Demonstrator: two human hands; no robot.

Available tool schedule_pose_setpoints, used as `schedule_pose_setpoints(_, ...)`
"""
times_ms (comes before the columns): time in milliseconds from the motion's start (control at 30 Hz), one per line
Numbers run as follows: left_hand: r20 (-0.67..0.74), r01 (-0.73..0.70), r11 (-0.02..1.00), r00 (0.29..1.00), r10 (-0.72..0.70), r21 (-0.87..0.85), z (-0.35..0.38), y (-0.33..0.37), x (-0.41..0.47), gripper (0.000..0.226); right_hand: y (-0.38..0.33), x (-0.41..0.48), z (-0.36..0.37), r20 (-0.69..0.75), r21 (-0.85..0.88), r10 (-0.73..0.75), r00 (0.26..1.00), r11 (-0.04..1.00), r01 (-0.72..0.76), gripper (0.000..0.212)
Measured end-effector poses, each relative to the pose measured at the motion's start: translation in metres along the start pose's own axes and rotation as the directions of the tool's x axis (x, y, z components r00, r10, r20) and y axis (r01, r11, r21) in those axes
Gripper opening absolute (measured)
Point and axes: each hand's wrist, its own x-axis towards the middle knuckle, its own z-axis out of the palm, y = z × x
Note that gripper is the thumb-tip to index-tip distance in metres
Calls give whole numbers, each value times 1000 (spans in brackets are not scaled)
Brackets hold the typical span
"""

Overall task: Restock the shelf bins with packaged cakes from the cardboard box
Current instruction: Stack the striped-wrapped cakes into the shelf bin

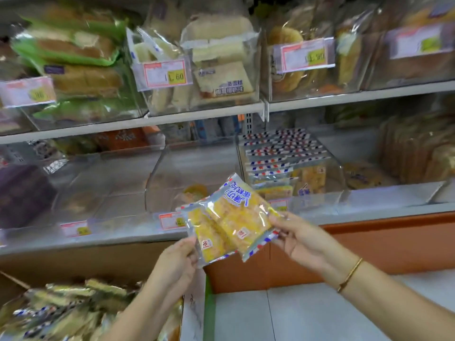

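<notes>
Two clear packets of yellow cake (230, 220) with red-and-blue striped edges overlap in front of the lower shelf. My left hand (178, 262) pinches the lower-left packet at its bottom corner. My right hand (299, 238) grips the right edge of the upper packet. At the bottom left stands the open cardboard box (73, 264), full of several more such packets (61, 308). On the lower shelf, a clear bin (337, 168) to the upper right holds a row of the same striped packets (283, 151).
A clear bin (170, 168) behind the held packets looks nearly bare. The upper shelf (202, 113) carries bins of bread and cakes with price tags. An orange base panel (369, 244) runs under the lower shelf, above grey floor tiles (283, 316).
</notes>
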Motion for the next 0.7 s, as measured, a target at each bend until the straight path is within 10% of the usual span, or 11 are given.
schedule_pose_setpoints(400, 61, 5, 999, 998, -7, 38, 18, 14, -29, 10, 27, -5, 16, -24, -291, -10, 1000, 957, 3, 8)
schedule_pose_setpoints(700, 197, 15, 997, 980, -30, 76, 63, 46, -31, 40, -35, -18, 7, 115, -698, -280, 953, 660, 278, 28)
